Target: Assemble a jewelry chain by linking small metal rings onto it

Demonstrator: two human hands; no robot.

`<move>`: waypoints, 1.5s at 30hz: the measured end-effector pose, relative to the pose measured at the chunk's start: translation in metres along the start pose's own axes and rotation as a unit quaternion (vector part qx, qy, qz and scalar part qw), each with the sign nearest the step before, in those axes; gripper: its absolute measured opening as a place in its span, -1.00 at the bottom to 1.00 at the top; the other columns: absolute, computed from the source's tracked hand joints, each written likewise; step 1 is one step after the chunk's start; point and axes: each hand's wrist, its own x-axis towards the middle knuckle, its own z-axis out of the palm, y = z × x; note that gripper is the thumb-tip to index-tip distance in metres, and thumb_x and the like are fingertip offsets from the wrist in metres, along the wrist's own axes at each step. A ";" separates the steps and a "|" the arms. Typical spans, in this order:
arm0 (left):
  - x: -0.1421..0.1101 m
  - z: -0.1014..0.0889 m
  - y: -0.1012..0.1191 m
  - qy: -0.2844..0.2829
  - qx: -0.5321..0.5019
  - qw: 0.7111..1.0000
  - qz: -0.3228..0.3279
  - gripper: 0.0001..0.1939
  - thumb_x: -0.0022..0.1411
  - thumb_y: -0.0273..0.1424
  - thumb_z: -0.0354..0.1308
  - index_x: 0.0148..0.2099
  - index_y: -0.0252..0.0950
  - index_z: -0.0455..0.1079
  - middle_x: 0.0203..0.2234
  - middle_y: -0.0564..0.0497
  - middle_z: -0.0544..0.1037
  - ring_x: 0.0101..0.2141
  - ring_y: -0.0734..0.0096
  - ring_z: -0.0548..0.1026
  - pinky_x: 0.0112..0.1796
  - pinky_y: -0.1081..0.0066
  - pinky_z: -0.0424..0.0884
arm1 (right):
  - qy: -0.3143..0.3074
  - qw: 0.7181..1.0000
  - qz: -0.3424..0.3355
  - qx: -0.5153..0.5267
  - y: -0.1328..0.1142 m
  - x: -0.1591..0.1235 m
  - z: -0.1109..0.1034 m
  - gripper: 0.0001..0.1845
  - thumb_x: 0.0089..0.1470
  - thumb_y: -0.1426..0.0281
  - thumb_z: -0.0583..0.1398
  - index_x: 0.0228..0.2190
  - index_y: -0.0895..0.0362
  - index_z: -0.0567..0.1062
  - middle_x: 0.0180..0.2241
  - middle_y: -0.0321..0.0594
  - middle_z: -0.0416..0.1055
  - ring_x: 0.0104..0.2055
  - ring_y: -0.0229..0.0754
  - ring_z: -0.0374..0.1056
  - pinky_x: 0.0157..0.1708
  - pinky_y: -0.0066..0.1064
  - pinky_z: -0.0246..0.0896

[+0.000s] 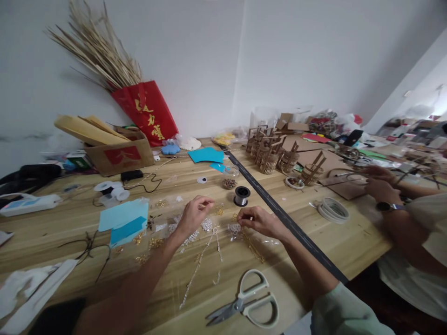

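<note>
While both hands work mid-table, clutter crowds them from every side. Far left: a white power strip (26, 204), then a cardboard box (118, 156) w/ a red bag (148, 111) of dry stalks behind it. Blue paper sheets (124, 221) lie just left of the left hand (192, 216), whose fingertips are pinched on something tiny (too small to tell what). Bead strands (202, 260) trail on the wood between the forearms, toward the near edge. A wire spool (241, 196) stands just beyond the hands. The right hand (260, 221) is pinched too, on a thin gold piece, over small clear bags. Scissors (246, 302) lie near the front edge. Right of the black strip (289, 223): wooden baskets (270, 156), white rings (333, 209), and another person's hands (379, 184).
</note>
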 end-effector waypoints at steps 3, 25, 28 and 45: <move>-0.020 0.001 0.013 -0.052 0.007 0.999 -0.007 -0.74 0.18 -0.26 0.13 -0.21 -0.31 0.54 -0.26 -0.10 0.61 -0.28 0.30 0.54 -0.27 0.39 0.44 | -0.001 0.998 -0.011 -0.055 -0.008 0.002 0.003 -0.88 0.08 0.51 0.15 -0.41 0.15 0.51 -0.49 -0.29 0.45 -0.45 -0.26 0.32 -0.43 -0.50 0.08; -0.071 0.014 0.014 -0.145 -0.185 0.944 -0.230 -0.58 0.00 -0.07 0.25 -0.36 -0.38 0.47 -0.62 0.03 0.50 -0.71 0.60 0.28 -0.67 0.55 0.20 | -0.032 0.959 -0.060 -0.274 -0.047 -0.007 0.017 -0.82 0.16 0.55 0.15 -0.44 0.14 0.49 -0.47 -0.25 0.48 -0.49 -0.28 0.31 -0.49 -0.46 -0.15; -0.078 0.015 0.011 -0.140 -0.194 0.936 -0.257 -0.63 -0.09 -0.14 0.31 -0.38 -0.38 0.46 -0.68 0.09 0.45 -0.72 0.61 0.27 -0.66 0.55 0.21 | -0.032 0.953 -0.082 -0.290 -0.043 -0.006 0.024 -0.83 0.17 0.53 0.15 -0.43 0.14 0.48 -0.45 -0.25 0.47 -0.48 -0.28 0.31 -0.49 -0.43 -0.18; -0.093 0.018 0.015 -0.075 -0.071 0.972 -0.212 -0.83 0.04 -0.39 0.14 -0.57 -0.31 0.35 -0.70 0.11 0.38 -0.63 0.52 0.31 -0.58 0.53 0.20 | -0.015 0.975 -0.170 -0.142 -0.042 -0.017 0.069 -0.78 0.23 0.56 0.07 -0.15 0.10 0.42 -0.21 -0.16 0.42 -0.30 -0.22 0.41 -0.31 -0.46 0.23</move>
